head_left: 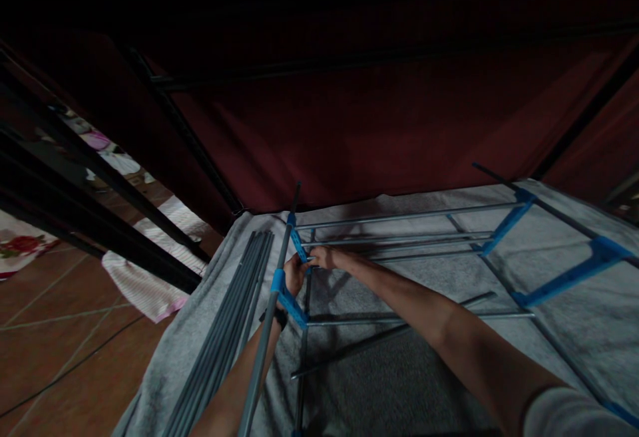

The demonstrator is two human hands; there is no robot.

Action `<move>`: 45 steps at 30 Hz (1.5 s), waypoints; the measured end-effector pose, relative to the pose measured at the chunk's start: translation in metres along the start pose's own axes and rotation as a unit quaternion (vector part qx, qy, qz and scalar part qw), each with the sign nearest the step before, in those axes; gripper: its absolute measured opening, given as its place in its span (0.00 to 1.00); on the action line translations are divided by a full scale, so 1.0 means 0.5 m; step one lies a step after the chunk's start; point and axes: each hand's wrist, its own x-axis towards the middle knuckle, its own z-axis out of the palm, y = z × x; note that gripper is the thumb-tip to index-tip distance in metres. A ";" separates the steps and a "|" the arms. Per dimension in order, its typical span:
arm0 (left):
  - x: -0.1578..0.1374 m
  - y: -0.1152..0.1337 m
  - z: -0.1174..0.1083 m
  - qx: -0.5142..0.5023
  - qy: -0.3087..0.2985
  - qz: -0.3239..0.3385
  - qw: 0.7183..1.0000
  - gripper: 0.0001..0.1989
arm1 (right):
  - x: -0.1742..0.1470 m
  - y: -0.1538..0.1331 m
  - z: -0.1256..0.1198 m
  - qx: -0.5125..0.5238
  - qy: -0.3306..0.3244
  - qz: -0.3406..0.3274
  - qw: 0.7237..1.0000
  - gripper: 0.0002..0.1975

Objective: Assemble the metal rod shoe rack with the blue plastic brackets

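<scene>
A frame of grey metal tubes joined by blue plastic brackets lies across a grey blanket. My left hand (294, 276), a dark band at its wrist, is closed around the near-left blue bracket (298, 245). My right hand (324, 257) reaches in from the right, its fingers closed on the end of a metal tube (394, 257) at that bracket. The fingertips of both hands nearly meet, and the exact joint is partly hidden. Another blue bracket (504, 229) holds the tubes at the far right end. A long upright tube (264, 340) passes over my left forearm.
A bundle of several loose metal tubes (232, 310) lies left of the frame. One loose tube (359, 344) rests slantwise on the blanket (164, 357). Dark red panels (374, 138) with black bars stand behind. To the left are a tiled floor (64, 330) and a striped cloth (144, 277).
</scene>
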 end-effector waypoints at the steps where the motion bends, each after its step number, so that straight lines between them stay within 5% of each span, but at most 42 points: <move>1: 0.001 0.002 -0.001 0.006 0.000 -0.002 1.000 0.14 | -0.002 -0.002 0.000 -0.006 0.004 -0.001 1.000 0.09; 10: 0.017 -0.001 -0.014 0.042 -0.020 -0.024 0.999 0.13 | -0.073 0.001 0.012 -0.106 0.108 -0.065 0.986 0.16; 15: 0.016 -0.014 -0.011 0.049 -0.026 -0.041 0.998 0.12 | -0.143 0.031 0.005 -0.145 0.144 -0.042 0.978 0.22; 21: 0.018 -0.021 0.001 0.029 -0.038 -0.048 0.998 0.12 | -0.205 0.086 0.008 -0.195 0.104 0.004 0.975 0.24; 29: 0.032 -0.024 -0.013 -0.012 -0.089 -0.089 0.992 0.20 | -0.204 0.104 -0.006 -0.152 0.126 -0.005 0.980 0.23; 45: 0.019 -0.025 0.034 0.028 0.019 -0.069 0.997 0.16 | -0.192 0.115 -0.016 -0.123 0.145 -0.032 0.981 0.22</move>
